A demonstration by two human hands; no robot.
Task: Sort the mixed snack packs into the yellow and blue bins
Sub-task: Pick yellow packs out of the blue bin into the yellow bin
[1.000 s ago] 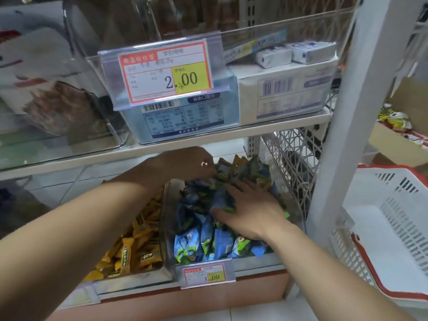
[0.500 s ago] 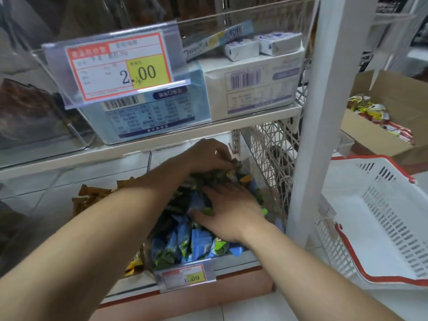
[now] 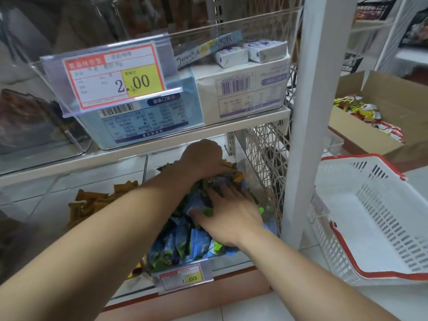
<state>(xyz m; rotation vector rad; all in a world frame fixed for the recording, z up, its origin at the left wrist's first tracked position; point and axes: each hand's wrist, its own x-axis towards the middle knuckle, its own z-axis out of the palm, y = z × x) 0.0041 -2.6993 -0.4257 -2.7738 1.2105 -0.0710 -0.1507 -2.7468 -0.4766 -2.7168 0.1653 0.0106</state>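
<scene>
While my left hand [image 3: 203, 158] reaches to the back of the lower shelf's right compartment, its fingers curl down among the packs, and I cannot tell what they hold. My right hand [image 3: 231, 216] lies flat, fingers spread, on the glossy blue-and-green snack packs [image 3: 185, 245] heaped there. Mustard-yellow packs [image 3: 92, 202] fill the compartment just left.

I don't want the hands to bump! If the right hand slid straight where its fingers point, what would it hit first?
Most likely the blue snack packs heaped just ahead of the right hand. Beyond them the left hand digs into the pile at the back, though depth is unclear.
</scene>
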